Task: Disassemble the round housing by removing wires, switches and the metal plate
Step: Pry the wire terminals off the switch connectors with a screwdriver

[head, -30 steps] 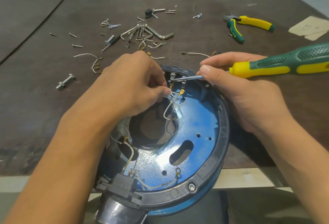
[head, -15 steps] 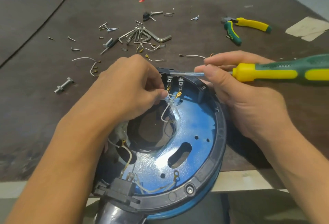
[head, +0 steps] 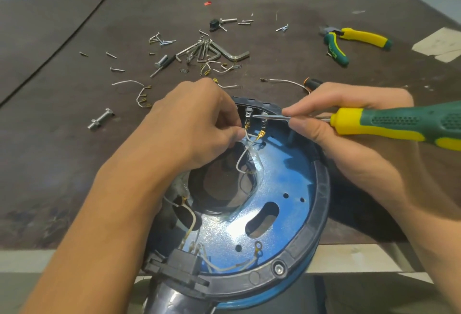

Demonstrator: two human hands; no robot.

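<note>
Tabletop (head: 74, 164) w/ loose screws (head: 162, 39), hex keys (head: 212, 50), pliers (head: 349, 39) behind round housing (head: 321, 201).

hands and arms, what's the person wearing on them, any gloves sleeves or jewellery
Nothing is worn. The left hand and right hand are bare: no gloves, rings or bandages show. The left forearm and right forearm are bare too, with no sleeve, watch or bracelet in view up to the edge of the picture.
</note>
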